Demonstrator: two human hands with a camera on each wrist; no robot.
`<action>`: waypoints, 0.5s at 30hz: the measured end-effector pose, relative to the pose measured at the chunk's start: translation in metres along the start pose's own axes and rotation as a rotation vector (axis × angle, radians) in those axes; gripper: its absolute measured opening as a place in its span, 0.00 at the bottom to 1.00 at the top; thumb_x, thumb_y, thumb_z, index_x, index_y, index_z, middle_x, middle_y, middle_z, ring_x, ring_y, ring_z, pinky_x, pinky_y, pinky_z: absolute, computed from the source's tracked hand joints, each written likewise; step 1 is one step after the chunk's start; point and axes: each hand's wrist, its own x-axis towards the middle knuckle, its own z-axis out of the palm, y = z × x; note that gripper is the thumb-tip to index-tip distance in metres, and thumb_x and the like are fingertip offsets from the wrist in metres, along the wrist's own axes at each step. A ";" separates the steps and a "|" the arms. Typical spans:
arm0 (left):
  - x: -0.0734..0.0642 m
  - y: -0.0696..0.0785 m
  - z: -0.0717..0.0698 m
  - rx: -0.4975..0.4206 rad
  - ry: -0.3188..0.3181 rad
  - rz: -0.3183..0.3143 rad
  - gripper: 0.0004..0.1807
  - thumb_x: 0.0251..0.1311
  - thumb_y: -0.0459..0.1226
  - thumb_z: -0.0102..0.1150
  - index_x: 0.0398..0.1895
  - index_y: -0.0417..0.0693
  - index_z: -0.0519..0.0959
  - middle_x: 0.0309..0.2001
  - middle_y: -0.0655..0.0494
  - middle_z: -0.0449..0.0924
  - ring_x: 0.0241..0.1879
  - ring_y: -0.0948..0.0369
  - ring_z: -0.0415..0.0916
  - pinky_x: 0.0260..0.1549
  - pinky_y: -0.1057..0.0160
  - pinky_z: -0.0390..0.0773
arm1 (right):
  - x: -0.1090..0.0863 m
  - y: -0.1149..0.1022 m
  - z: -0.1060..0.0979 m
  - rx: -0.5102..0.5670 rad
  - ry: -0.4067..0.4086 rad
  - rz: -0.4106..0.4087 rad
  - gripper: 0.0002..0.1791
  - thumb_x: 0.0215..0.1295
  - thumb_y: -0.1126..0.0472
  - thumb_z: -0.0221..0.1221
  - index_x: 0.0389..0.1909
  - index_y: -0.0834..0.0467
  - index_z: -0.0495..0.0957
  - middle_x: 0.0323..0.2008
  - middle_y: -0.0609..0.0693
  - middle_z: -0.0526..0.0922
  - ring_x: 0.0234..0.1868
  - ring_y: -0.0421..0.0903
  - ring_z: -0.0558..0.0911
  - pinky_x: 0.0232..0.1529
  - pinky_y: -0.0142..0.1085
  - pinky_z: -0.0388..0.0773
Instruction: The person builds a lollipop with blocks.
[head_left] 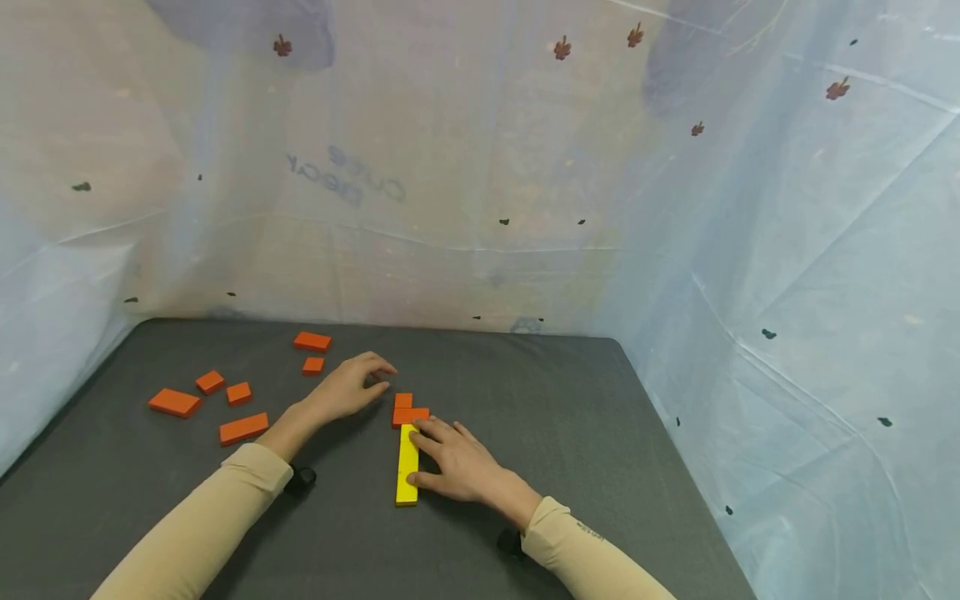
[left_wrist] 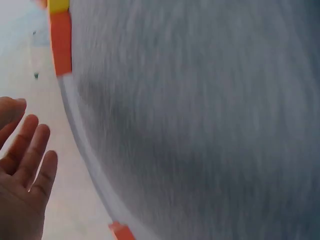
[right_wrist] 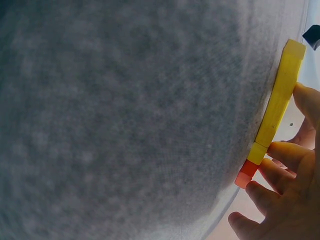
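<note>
A long yellow block (head_left: 406,487) lies on the grey table, with a short yellow block (right_wrist: 257,153) against its far end. Orange blocks (head_left: 402,401) adjoin that end, one small piece beyond a wider orange part (head_left: 405,417) that juts to the right. My right hand (head_left: 463,463) is at the right side of the yellow blocks, thumb and fingertips touching them, fingers spread and fairly straight. To the left of the small orange piece, my left hand (head_left: 348,388) hovers over the table with loosely bent fingers. Nothing is in its grasp in the left wrist view.
Several loose orange blocks lie on the left part of the table, among them a rectangular one (head_left: 175,403), a nearer one (head_left: 243,428) and a far one (head_left: 312,341). A pale translucent sheet (head_left: 450,167) hangs behind and beside the table (head_left: 562,400).
</note>
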 end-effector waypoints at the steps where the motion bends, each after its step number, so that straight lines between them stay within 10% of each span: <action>1: -0.001 -0.002 -0.004 0.002 0.018 0.001 0.14 0.63 0.37 0.60 0.52 0.48 0.80 0.51 0.54 0.76 0.46 0.55 0.77 0.43 0.51 0.79 | 0.000 0.000 0.000 -0.001 0.000 0.000 0.39 0.67 0.32 0.47 0.73 0.47 0.58 0.75 0.45 0.53 0.75 0.46 0.54 0.70 0.53 0.56; 15: -0.020 -0.048 -0.062 0.087 0.074 -0.140 0.16 0.64 0.34 0.57 0.56 0.46 0.77 0.55 0.47 0.73 0.51 0.48 0.74 0.42 0.47 0.77 | -0.003 0.001 0.000 0.025 0.008 -0.016 0.38 0.67 0.34 0.48 0.73 0.47 0.57 0.75 0.45 0.52 0.75 0.46 0.53 0.71 0.53 0.56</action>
